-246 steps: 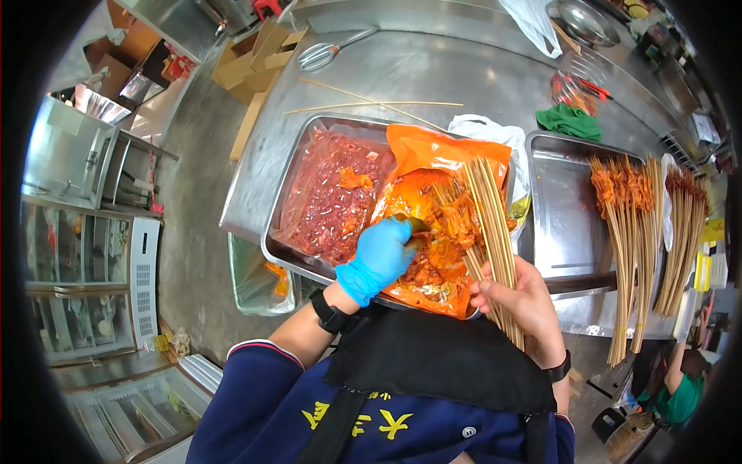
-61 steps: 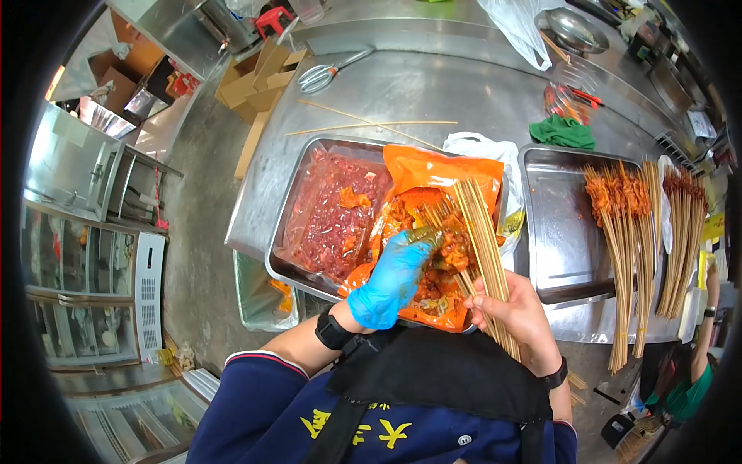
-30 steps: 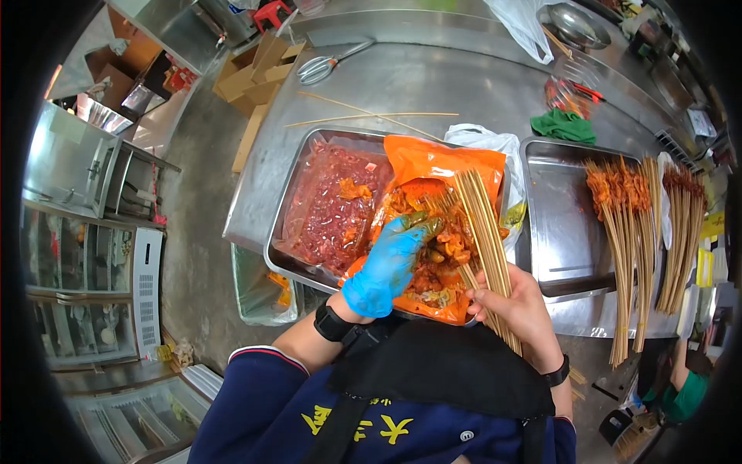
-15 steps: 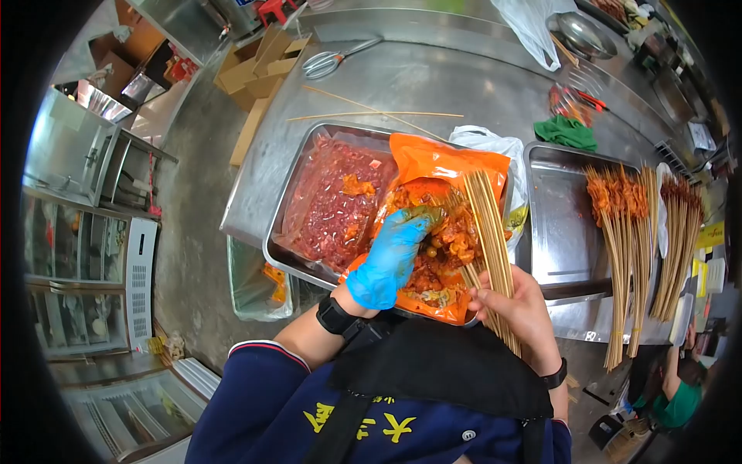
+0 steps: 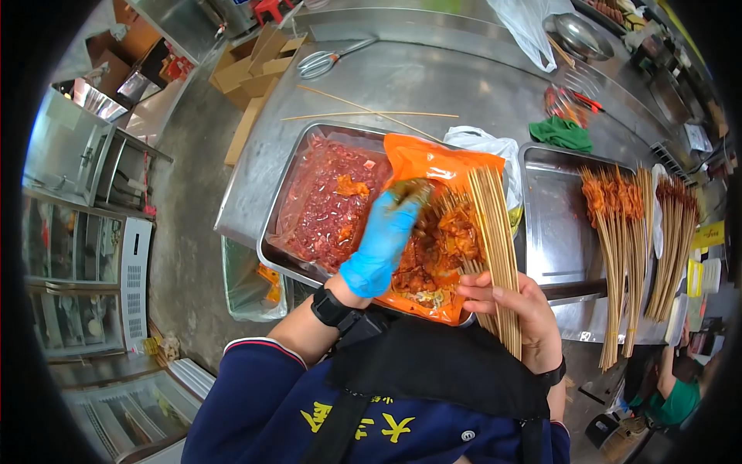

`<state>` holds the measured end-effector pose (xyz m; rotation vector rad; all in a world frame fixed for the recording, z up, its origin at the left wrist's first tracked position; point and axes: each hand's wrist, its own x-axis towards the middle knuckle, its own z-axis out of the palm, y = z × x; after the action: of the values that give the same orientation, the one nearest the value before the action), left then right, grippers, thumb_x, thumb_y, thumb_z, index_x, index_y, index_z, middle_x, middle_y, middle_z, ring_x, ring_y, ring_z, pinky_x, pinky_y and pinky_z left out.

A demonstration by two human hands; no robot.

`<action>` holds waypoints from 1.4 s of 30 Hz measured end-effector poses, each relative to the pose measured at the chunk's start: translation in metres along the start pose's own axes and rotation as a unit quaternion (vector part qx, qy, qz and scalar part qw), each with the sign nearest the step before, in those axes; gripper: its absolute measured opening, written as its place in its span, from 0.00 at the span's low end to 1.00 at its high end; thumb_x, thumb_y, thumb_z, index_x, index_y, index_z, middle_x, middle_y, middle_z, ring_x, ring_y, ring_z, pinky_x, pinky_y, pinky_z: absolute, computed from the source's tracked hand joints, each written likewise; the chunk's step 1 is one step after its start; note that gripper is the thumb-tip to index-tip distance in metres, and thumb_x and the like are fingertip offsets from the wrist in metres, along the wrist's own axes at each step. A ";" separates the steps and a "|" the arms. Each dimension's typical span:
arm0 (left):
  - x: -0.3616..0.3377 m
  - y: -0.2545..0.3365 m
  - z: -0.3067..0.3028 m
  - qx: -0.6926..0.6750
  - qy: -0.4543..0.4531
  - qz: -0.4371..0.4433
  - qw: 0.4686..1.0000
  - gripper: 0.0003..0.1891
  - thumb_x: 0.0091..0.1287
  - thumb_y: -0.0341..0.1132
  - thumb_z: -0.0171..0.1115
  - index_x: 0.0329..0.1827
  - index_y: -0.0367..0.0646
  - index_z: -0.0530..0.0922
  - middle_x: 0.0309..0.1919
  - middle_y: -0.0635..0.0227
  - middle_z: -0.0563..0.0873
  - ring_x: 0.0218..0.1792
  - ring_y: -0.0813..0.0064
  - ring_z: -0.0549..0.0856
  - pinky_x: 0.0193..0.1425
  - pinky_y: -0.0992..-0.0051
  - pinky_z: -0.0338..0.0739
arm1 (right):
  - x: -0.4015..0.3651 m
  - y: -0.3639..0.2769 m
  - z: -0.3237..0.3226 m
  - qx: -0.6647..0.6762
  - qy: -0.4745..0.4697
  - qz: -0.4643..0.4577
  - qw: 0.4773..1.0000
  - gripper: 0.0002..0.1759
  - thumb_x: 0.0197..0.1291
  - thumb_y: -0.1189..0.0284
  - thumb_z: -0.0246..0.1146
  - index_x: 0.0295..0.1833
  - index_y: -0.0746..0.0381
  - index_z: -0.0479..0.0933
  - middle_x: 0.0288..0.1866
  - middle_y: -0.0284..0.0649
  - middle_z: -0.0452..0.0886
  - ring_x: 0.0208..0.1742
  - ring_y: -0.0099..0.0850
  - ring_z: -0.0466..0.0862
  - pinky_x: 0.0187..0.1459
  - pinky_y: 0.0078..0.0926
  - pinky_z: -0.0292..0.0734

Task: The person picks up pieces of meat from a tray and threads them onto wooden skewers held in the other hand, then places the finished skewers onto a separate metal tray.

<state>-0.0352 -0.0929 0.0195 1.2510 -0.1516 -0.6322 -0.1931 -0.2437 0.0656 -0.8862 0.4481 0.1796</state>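
Note:
My left hand (image 5: 382, 236), in a blue glove with sauce-smeared fingertips, reaches into an opened orange bag (image 5: 433, 161) of red marinated meat (image 5: 412, 272). Its fingers are curled; whatever they grip is hidden. A bundle of bamboo skewers (image 5: 497, 255) is held in my bare right hand (image 5: 525, 309), thumb and fingers around its lower part. Beside the bundle, skewered meat pieces (image 5: 458, 234) sit over the bag. Both the bag and a clear bag of dark red diced meat (image 5: 325, 205) lie in a metal tray (image 5: 267, 251).
To the right, a second metal tray (image 5: 553, 255) bears finished meat skewers (image 5: 610, 205), with darker skewers (image 5: 674, 232) beyond. Loose skewers (image 5: 371, 114) and scissors (image 5: 332, 58) lie behind. A green cloth (image 5: 560, 134) is at the back right. Another person in a green sleeve (image 5: 680, 398) is at lower right.
My left hand has shifted left and up, away from the skewer tips, deeper over the meat. My right hand keeps the bundle, now slightly more upright, with its fingers spread differently.

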 end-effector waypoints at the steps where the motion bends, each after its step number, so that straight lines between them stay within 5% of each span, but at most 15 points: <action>1: -0.001 0.004 -0.005 -0.024 0.023 0.019 0.999 0.15 0.65 0.37 0.53 0.52 0.41 0.73 0.37 0.73 0.80 0.32 0.83 0.77 0.35 0.83 0.71 | -0.001 -0.001 0.000 0.000 0.000 0.002 1.000 0.12 0.58 0.75 0.54 0.46 0.71 0.71 0.45 0.50 0.77 0.46 0.35 0.80 0.48 0.26 0.77; 5: -0.011 0.007 -0.024 0.016 0.036 0.041 0.998 0.15 0.64 0.34 0.53 0.51 0.38 0.73 0.36 0.71 0.80 0.33 0.82 0.77 0.37 0.81 0.71 | 0.000 -0.001 -0.001 -0.004 0.003 0.006 1.000 0.13 0.56 0.77 0.55 0.47 0.71 0.71 0.47 0.50 0.77 0.47 0.34 0.79 0.51 0.26 0.75; 10: -0.028 -0.021 -0.050 0.235 -0.060 -0.010 0.970 0.13 0.60 0.29 0.55 0.47 0.34 0.75 0.39 0.69 0.81 0.37 0.83 0.77 0.40 0.81 0.72 | 0.001 0.006 0.001 -0.112 0.030 0.020 0.993 0.14 0.56 0.78 0.55 0.48 0.70 0.71 0.40 0.43 0.78 0.42 0.26 0.80 0.48 0.21 0.73; 14: -0.036 -0.003 -0.035 0.102 -0.059 -0.086 0.989 0.13 0.60 0.29 0.55 0.48 0.35 0.75 0.39 0.68 0.81 0.39 0.80 0.79 0.44 0.80 0.74 | 0.005 0.010 0.000 -0.135 0.018 0.026 0.990 0.13 0.58 0.79 0.54 0.49 0.69 0.71 0.35 0.37 0.78 0.37 0.22 0.79 0.43 0.18 0.73; 17: -0.033 0.019 -0.008 -0.002 -0.099 -0.056 0.994 0.13 0.61 0.29 0.56 0.47 0.35 0.76 0.38 0.69 0.82 0.37 0.80 0.79 0.42 0.80 0.74 | 0.005 0.011 0.002 -0.146 0.003 0.012 0.989 0.13 0.58 0.80 0.54 0.49 0.69 0.71 0.34 0.36 0.78 0.37 0.21 0.79 0.42 0.18 0.73; 42: -0.031 0.002 0.008 -0.181 -0.058 -0.091 0.978 0.13 0.64 0.33 0.51 0.47 0.35 0.75 0.39 0.66 0.82 0.38 0.77 0.82 0.39 0.78 0.78 | 0.008 0.014 0.001 -0.122 0.035 0.027 0.991 0.12 0.58 0.79 0.57 0.48 0.70 0.69 0.35 0.40 0.78 0.38 0.27 0.81 0.39 0.22 0.80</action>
<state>-0.0637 -0.0834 0.0310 0.8805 -0.0167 -0.8506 -0.1902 -0.2344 0.0529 -1.1241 0.5238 0.2577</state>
